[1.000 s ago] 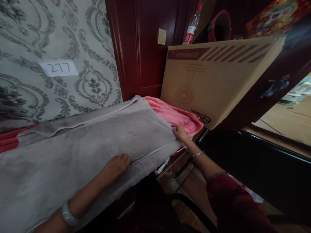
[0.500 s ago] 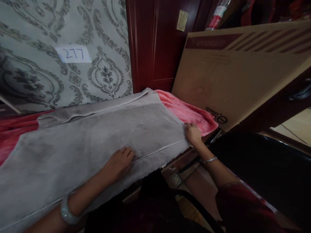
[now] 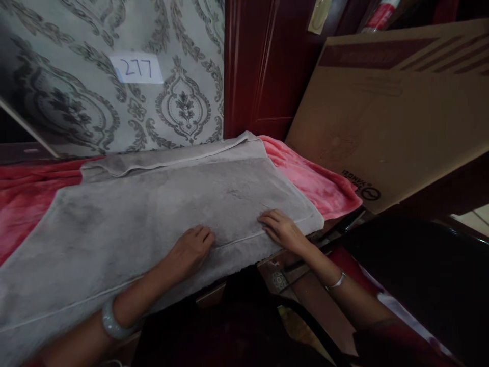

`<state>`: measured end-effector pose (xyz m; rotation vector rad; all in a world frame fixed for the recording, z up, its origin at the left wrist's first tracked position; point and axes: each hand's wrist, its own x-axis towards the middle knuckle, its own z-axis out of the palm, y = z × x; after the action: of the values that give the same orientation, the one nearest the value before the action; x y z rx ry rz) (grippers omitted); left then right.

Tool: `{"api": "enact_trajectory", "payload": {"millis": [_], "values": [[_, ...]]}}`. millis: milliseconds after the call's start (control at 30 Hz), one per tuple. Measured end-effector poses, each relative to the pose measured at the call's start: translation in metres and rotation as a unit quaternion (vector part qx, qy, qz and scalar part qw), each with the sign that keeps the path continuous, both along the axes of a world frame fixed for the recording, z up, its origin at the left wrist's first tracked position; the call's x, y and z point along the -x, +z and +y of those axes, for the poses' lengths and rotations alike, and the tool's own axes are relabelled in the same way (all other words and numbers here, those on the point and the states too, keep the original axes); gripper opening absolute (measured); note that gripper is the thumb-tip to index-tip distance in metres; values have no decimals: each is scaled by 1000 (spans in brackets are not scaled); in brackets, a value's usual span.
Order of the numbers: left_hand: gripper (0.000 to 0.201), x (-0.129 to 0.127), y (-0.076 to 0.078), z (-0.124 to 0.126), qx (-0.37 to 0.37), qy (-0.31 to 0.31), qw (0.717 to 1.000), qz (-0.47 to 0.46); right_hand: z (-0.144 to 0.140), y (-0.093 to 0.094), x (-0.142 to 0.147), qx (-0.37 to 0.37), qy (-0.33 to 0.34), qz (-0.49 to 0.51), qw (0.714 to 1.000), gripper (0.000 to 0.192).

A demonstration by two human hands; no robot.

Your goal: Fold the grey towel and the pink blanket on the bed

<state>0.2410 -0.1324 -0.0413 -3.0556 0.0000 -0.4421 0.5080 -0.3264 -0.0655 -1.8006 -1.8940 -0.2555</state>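
A grey plush cloth (image 3: 153,214) lies folded lengthwise across a surface, on top of a pink-red blanket (image 3: 309,178). My left hand (image 3: 189,250) rests flat on the cloth near its front hem, fingers together and slightly curled. My right hand (image 3: 280,229) lies palm down on the cloth's front right part, fingers spread, close to the hem line. Neither hand grips anything. A pale bangle sits on my left wrist and a thin silver one on my right.
A large cardboard box (image 3: 389,112) leans at the right, touching the blanket's end. Patterned wallpaper carries a paper label "277" (image 3: 136,68). A dark red wooden door frame (image 3: 255,66) stands behind. A dark glossy surface (image 3: 420,275) lies at the lower right.
My right hand has slid left from the cloth's right end to its front hem and flattened there. The left hand has stayed almost in place. The view has panned left.
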Motion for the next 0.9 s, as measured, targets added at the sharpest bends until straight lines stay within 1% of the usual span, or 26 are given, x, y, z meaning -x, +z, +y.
{"api": "enact_trajectory", "payload": {"millis": [100, 167, 267, 333, 400, 500, 567, 600, 700, 767, 800, 900], "values": [[19, 14, 1, 2, 1, 37, 999, 9, -6, -11, -1, -27, -33, -42, 998, 32], [23, 23, -1, 3, 15, 37, 999, 7, -10, -17, -1, -45, -54, -59, 996, 33], [28, 31, -6, 1, 52, 25, 998, 8, -16, -23, 0, -58, -67, -49, 995, 32], [29, 34, -8, -1, 70, 24, 997, 18, -18, -23, 0, -55, -70, -31, 996, 33], [29, 37, -7, -1, 66, 26, 997, 23, -19, -19, -1, -46, -61, -11, 997, 32], [24, 50, -1, 4, 52, 39, 998, 10, -20, -9, -3, -33, -34, 18, 999, 25], [19, 66, 6, 12, 61, 63, 996, -1, -17, -2, -2, -31, -24, 27, 999, 18], [20, 76, 10, 17, 71, 82, 994, -7, -14, 1, -1, -30, -22, 29, 999, 17], [37, 107, 15, 31, 84, 173, 981, -18, 3, 6, 9, -22, -13, 25, 999, 28], [48, 127, 13, 36, 74, 226, 971, -1, 17, 3, 17, -12, -8, -1, 1000, 40], [52, 136, 10, 36, 70, 240, 968, 16, 24, 0, 21, -4, -5, -20, 1000, 46], [56, 159, -1, 29, 77, 244, 964, 66, 35, -17, 27, 34, 11, -77, 996, 57]]}}
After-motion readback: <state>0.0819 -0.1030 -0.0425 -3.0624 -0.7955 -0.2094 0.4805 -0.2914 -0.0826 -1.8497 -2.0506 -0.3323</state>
